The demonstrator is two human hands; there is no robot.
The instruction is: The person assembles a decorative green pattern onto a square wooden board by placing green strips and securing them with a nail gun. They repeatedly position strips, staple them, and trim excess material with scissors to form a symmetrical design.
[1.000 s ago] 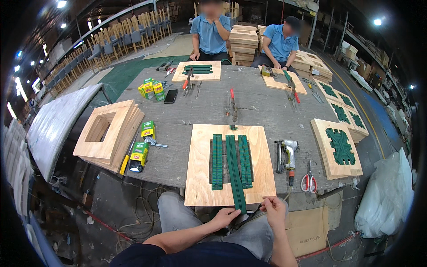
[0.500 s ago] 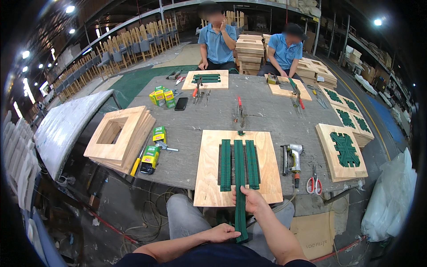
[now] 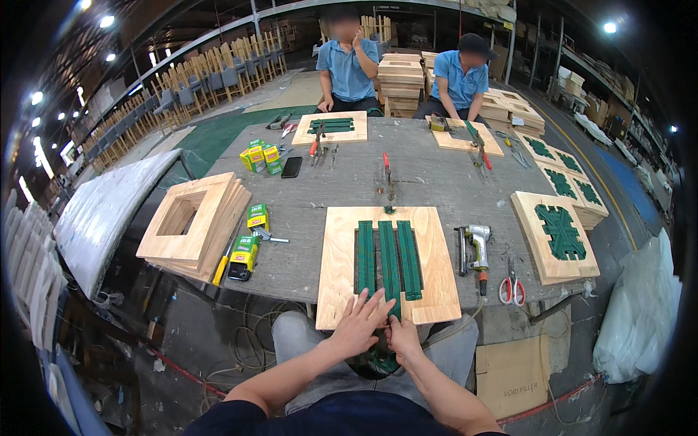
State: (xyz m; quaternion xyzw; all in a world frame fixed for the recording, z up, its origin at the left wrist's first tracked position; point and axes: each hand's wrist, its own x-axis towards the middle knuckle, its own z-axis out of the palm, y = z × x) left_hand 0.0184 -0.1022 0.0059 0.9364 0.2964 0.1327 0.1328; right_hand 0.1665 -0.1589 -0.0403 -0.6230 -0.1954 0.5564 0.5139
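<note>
In front of me a square plywood frame (image 3: 338, 247) lies at the table's near edge. Three green webbing straps (image 3: 407, 254) run lengthwise across its cut-out. My left hand (image 3: 356, 321) is spread at the frame's near edge, its fingertips over the lower end of the middle strap (image 3: 388, 254). Beside it, my right hand (image 3: 404, 338) is closed on that strap just below the frame edge. Part of the strap's tail is hidden by both hands, and the rest hangs bunched toward my lap.
To the right lie a staple gun (image 3: 476, 251), red-handled scissors (image 3: 512, 289) and webbed frames (image 3: 534, 254). Bare frames (image 3: 163, 229) are stacked at left, near staple boxes (image 3: 243, 254). Red-handled pliers (image 3: 387, 171) lie beyond my frame. Two co-workers (image 3: 347, 69) sit opposite.
My left hand has let go of the strap's tail and moved up onto the frame's near edge, opening out. My right hand has shifted slightly down along the strap.
</note>
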